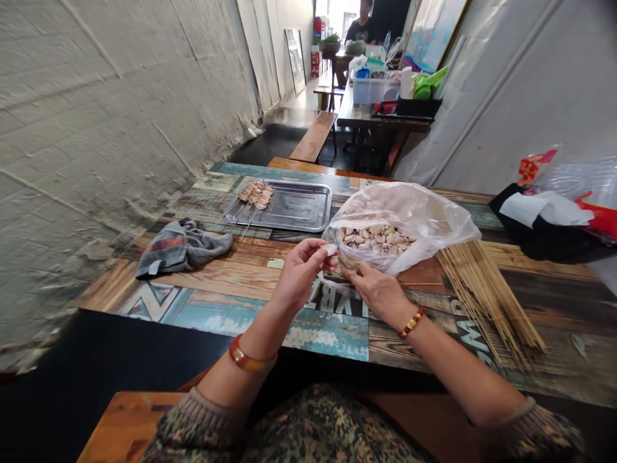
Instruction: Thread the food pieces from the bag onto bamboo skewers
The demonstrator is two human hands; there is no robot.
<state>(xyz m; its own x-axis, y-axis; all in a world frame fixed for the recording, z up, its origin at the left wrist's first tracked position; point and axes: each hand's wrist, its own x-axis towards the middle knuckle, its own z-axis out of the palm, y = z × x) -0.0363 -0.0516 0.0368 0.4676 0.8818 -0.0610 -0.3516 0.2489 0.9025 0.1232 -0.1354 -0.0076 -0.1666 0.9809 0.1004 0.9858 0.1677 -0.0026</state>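
My left hand (303, 267) pinches a pale garlic clove (330, 249) between thumb and fingertips, just in front of a clear plastic bag (429, 215). Inside the bag lie many loose garlic cloves (378, 238). Close by on the right, my right hand (378, 289) has its fingers drawn together at the bag's near edge; a thin greenish-brown bit shows at the fingertips, too small to name. Behind my left hand, a metal tray (301, 202) carries several loaded skewers (257, 195), their sticks jutting over its near rim. Bare bamboo skewers (486, 296) lie bundled right of the bag.
A crumpled grey cloth (186, 247) lies at the table's left. At the right edge stands a black holder (540, 235) with white tissue and plastic packaging. Beyond are a bench (315, 135), another table with a plastic bin (371, 90), and a person (361, 29).
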